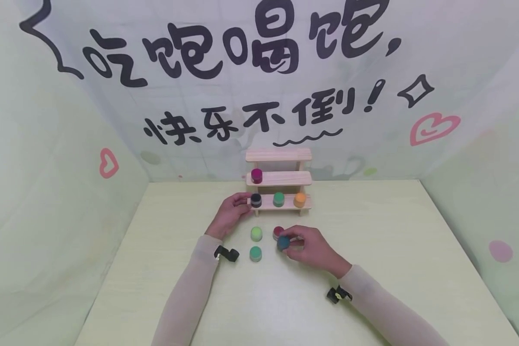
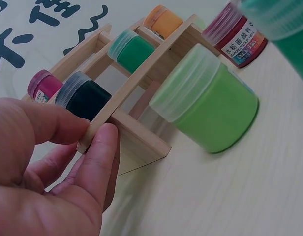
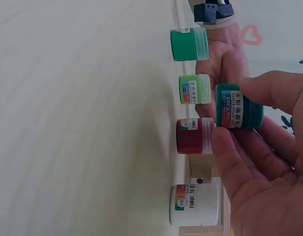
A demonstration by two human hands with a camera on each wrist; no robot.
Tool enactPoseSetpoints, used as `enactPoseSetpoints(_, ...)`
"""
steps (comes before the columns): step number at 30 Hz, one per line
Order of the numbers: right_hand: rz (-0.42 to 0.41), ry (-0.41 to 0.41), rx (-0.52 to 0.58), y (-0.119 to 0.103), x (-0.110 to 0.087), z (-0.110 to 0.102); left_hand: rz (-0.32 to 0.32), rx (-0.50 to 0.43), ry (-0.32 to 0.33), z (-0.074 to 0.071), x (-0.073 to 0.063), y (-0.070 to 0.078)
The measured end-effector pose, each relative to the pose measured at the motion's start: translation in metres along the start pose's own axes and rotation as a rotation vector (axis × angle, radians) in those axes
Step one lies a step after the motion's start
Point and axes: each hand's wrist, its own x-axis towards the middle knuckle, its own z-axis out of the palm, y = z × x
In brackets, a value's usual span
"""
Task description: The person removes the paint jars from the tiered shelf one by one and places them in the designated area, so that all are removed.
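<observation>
My right hand (image 1: 313, 250) holds a small teal paint jar (image 3: 235, 107) between thumb and fingers, lifted above the table. Partly hidden behind it in the head view stands a dark red jar (image 1: 278, 231). My left hand (image 1: 230, 215) pinches the left end of the wooden stepped rack's lowest shelf (image 2: 123, 101), beside a near-black jar (image 1: 255, 200). That shelf also bears a green jar (image 1: 278, 199) and an orange jar (image 1: 300, 200). A magenta jar (image 1: 256, 176) sits at the left of the middle shelf.
Between my hands, a light green jar (image 1: 256, 234) and a green jar (image 1: 255, 253) stand on the table (image 1: 251, 307). A white jar (image 3: 195, 204) shows near the rack in the right wrist view. A lettered cloth (image 1: 225, 110) hangs behind the rack.
</observation>
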Motion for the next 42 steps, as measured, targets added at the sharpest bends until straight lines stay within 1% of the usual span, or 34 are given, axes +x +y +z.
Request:
enactPoseSetpoints(5, 0.041, -0.055, 0.013, 0.002, 0.000, 0.006, 0.004, 0.001, -0.001, 0.000, 0.000, 0.000)
enactPoseSetpoints(8, 0.046, -0.074, -0.006, 0.004, -0.001, 0.009, 0.002, -0.004, 0.001, 0.000, -0.001, 0.000)
enactPoseSetpoints(13, 0.050, -0.095, -0.033, 0.005, -0.003, 0.012, 0.002, -0.010, 0.002, 0.000, -0.001, -0.001)
enactPoseSetpoints(19, 0.068, -0.113, -0.038, 0.003, -0.003, 0.013, 0.012, -0.009, 0.000, -0.001, -0.001, -0.001)
enactPoseSetpoints(24, 0.074, -0.111, -0.041, 0.003, -0.003, 0.014, 0.013, -0.017, -0.005, 0.000, -0.001, -0.001)
enactPoseSetpoints(35, 0.054, -0.087, -0.067, 0.001, -0.005, 0.014, 0.013, -0.010, -0.013, 0.000, -0.001, -0.001)
enactPoseSetpoints(42, 0.089, -0.060, -0.053, -0.006, -0.004, 0.006, 0.014, -0.009, -0.010, -0.001, -0.001, -0.001)
